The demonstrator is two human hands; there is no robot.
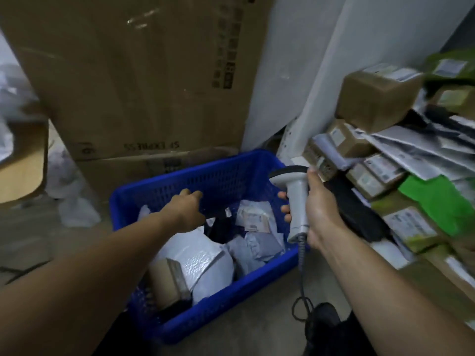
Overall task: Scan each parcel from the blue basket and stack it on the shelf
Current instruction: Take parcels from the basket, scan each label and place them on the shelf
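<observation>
The blue basket point(164, 185) sits on the floor in the middle, holding several parcels: a large white padded mailer point(203, 263), a small brown box point(171, 281), grey poly bags point(257, 246) and a labelled packet point(253, 218). My left hand point(186, 210) reaches down into the basket over the parcels, fingers bent forward, holding nothing that I can see. My right hand point(318, 214) grips a grey handheld scanner point(294, 199) above the basket's right rim, its head pointing left. The shelf point(295, 140) at the right is stacked with boxes and bags.
Large cardboard boxes point(133, 80) stand behind the basket. A white shelf post runs up at centre right. The scanner's black cord point(302, 286) hangs to the floor near a dark shoe point(325, 319). White bags lie on the floor at left. Green mailers point(434, 201) lie among the shelf's parcels.
</observation>
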